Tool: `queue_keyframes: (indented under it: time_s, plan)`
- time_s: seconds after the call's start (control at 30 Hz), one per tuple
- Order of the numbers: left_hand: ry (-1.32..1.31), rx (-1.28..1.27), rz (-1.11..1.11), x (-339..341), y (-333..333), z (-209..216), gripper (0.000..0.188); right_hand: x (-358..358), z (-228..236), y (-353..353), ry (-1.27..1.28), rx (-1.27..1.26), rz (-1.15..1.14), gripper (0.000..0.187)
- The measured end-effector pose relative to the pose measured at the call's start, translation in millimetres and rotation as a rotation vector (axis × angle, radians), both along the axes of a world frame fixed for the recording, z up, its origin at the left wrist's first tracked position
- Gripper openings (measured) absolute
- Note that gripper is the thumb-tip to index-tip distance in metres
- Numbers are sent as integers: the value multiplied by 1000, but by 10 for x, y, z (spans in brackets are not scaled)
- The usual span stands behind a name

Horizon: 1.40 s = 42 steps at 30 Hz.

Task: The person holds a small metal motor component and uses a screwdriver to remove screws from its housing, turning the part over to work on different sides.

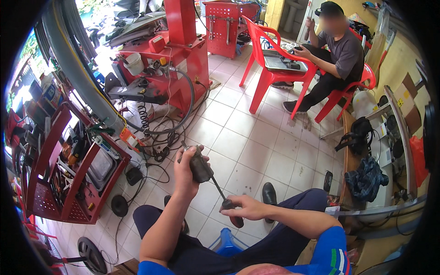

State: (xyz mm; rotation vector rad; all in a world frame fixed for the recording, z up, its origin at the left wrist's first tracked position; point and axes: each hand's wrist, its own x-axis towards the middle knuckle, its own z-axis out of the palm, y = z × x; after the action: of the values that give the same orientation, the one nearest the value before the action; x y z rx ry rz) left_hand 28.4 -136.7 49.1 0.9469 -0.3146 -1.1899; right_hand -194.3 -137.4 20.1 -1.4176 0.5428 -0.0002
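My left hand (pixel 184 168) is wrapped round a dark cylindrical metal part (pixel 200 167), like a small motor, with a thin stub at its upper end. In my right hand (pixel 245 208) is a screwdriver (pixel 217 186), gripped by its dark and red handle. Its long thin shaft slants up to the lower side of the metal part. Where the tip meets the part is too small to make out. Both hands are held above the floor in front of my knees.
A blue plastic stool (pixel 225 243) is between my legs. At left stands a red tool cart (pixel 68 208); cables (pixel 167 140) lie on the tiles by a red machine (pixel 195 59). Ahead, a seated person (pixel 343 50) handles parts beside a red chair (pixel 261 50) bearing a metal tray (pixel 300 66).
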Motion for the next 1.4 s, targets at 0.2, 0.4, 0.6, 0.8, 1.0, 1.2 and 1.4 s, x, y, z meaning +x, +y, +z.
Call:
queue_keyframes:
  time_s: [0.2, 0.4, 0.6, 0.8, 1.0, 1.2, 1.4]
  plan:
    - [-2, -98, -13, -10, 7, -2, 35, 72, -102, 66, 32, 205, -197, 37]
    - [-11, -125, -21, -70, -4, -9, 40, 25, -81, 8, -85, 262, -47, 27]
    - [-96, -57, -45, -52, -31, 18, 41, 24, 218, 48, -121, 209, -101, 23]
    - [-60, 14, -28, -89, -21, 14, 35, -7, 104, 30, -50, 340, -103, 26]
    - [-78, -4, 48, -91, -75, -27, 36, 1, -21, 77, -289, 155, -168, 32]
    - [-178, -13, -29, -106, -59, -89, 38, 44, 102, 120, 30, 365, -168, 38]
    - [-79, 5, -91, -32, -45, -38, 37, -25, 137, -19, 64, 359, -32, 17]
